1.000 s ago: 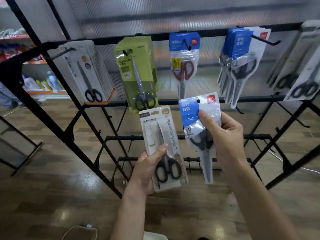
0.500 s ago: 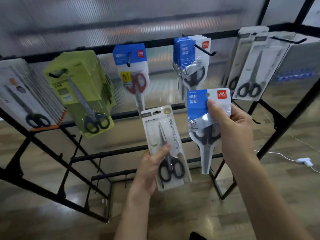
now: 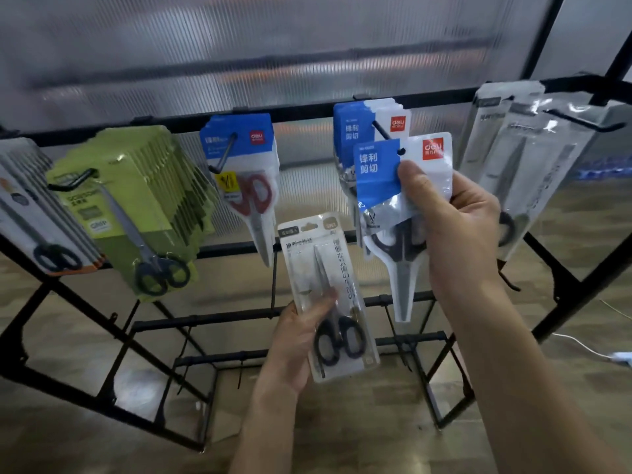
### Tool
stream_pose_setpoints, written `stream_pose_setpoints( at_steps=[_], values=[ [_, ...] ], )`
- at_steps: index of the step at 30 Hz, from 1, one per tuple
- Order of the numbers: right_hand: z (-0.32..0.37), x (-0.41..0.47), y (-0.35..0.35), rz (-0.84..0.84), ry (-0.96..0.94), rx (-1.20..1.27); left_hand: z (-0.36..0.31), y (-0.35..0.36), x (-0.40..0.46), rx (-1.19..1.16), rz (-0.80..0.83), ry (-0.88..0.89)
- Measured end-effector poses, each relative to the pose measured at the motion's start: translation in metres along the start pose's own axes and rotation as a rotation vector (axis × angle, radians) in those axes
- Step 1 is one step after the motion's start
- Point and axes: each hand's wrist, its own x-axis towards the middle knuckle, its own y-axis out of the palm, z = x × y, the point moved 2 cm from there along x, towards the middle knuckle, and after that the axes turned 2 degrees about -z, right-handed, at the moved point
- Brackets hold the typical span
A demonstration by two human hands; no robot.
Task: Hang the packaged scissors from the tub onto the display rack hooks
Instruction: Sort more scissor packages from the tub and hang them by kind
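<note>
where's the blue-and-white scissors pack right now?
Head view, right of centre: the right hand holds the blue-and-white scissors pack up against the matching hung packs, its hang hole at their hook's tip.

We are looking at a ribbed, translucent wall panel (image 3: pixel 273 46) glowing with diffuse light behind black framing. Below it, a glossy wood-plank floor (image 3: pixel 68 439) is reflecting bright patches, and a white cable (image 3: pixel 581 345) is trailing at right.

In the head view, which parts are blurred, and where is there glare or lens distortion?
Head view: the green packs at left are motion-blurred; glare whitens the clear packs at right; rack bars bow from the wide-angle lens; the pack in the right hand reads sharply.
</note>
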Motion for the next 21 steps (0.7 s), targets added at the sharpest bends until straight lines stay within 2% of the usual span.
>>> stream_pose_setpoints(
  at_steps=[6, 13, 21],
  values=[
    [-0.002, 0.01, 0.0, 0.052, -0.011, 0.029, 0.001, 0.005, 0.011, -0.07, -0.053, -0.01],
    [-0.01, 0.02, -0.001, 0.04, 0.024, 0.036, 0.0, 0.006, 0.019, -0.057, -0.086, 0.001],
    [-0.033, 0.066, 0.006, -0.044, 0.084, -0.037, -0.003, 0.006, 0.02, -0.125, -0.11, -0.002]
  ],
)
